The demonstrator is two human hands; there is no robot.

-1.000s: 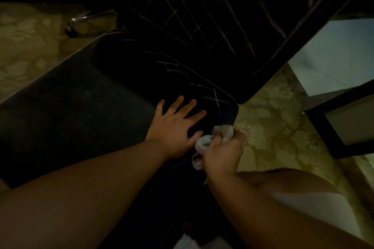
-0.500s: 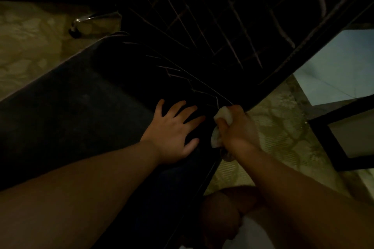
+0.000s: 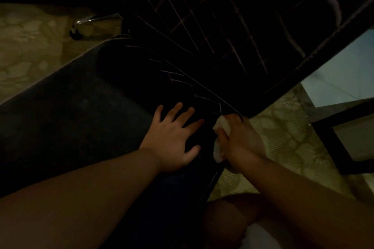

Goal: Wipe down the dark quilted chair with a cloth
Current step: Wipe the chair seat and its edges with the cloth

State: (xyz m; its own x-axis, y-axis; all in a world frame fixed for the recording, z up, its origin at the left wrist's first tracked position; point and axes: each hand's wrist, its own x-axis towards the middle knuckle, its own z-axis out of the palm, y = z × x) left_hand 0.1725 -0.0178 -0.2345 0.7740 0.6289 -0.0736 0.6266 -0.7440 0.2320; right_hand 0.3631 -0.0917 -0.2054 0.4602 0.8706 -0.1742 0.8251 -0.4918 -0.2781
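The dark quilted chair (image 3: 212,32) fills the middle of the dim view, its stitched backrest rising at the top and its seat (image 3: 85,119) running toward me. My left hand (image 3: 175,137) lies flat on the seat with the fingers spread. My right hand (image 3: 240,141) grips a bunched white cloth (image 3: 221,127) and presses it against the seat's right edge, close to where the seat meets the backrest. Most of the cloth is hidden inside my fist.
Patterned floor tiles (image 3: 283,143) show to the right and far left. A chrome chair leg with a castor (image 3: 81,26) sits at the upper left. A dark frame (image 3: 332,137) with pale panels stands at the right. My knee (image 3: 228,220) is below.
My right hand has slid the cloth from the seat's front right corner up along the edge toward the backrest. My left hand has stayed flat on the seat.
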